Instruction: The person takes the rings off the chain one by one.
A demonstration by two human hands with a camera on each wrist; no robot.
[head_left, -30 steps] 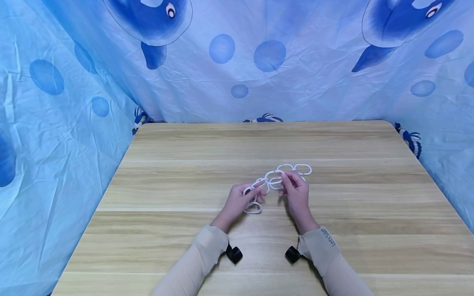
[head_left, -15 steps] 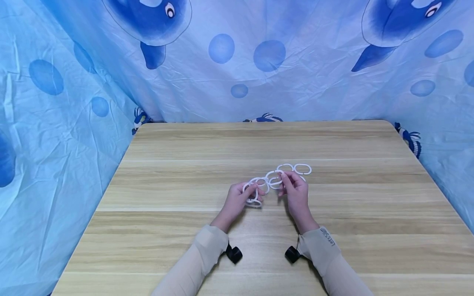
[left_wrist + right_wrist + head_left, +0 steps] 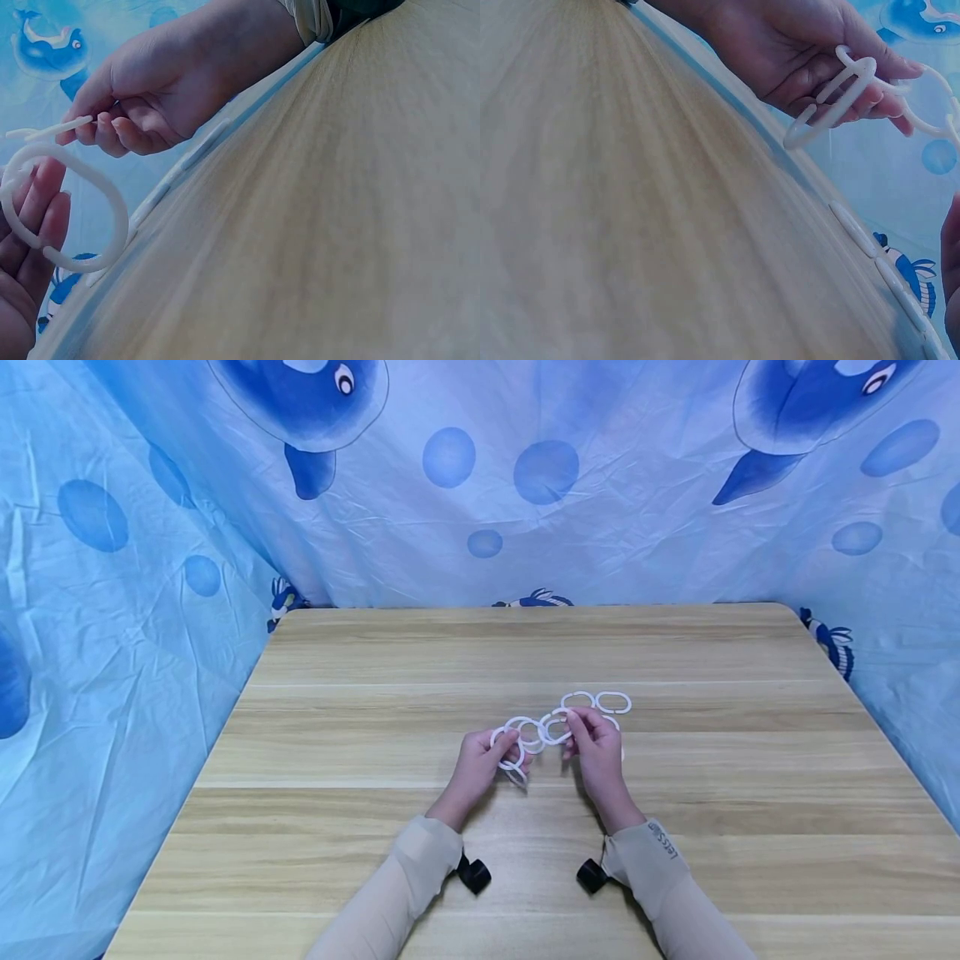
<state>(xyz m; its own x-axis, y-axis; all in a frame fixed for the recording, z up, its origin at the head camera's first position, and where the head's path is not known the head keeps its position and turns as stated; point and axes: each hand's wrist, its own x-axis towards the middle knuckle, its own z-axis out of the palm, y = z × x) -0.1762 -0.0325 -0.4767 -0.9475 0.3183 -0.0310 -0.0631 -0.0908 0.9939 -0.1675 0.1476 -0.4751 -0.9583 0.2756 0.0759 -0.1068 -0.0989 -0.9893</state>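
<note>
Several white oval plastic chain links are in the head view, some joined into a short chain between the hands. My left hand [image 3: 476,763] pinches one link [image 3: 522,752] between thumb and fingers. Below it another link [image 3: 834,112] hangs tilted, with a small gap in its loop in the right wrist view. With thumb and fingertips, my right hand [image 3: 600,753] pinches a link [image 3: 543,718] at the chain's other end. The left wrist view shows a gapped link [image 3: 118,210] in front of the left hand's fingers [image 3: 46,217].
Beyond the right hand, white links [image 3: 613,692] lie on the wooden table [image 3: 360,710], partly hidden by that hand. A blue curtain [image 3: 487,502] with whale prints hangs behind the table and along its sides. Each wrist carries a small black camera [image 3: 474,876].
The link hanging below my left hand has swung and tilted. The link in my right fingers has turned and dropped slightly. Both hands have stayed nearly in place.
</note>
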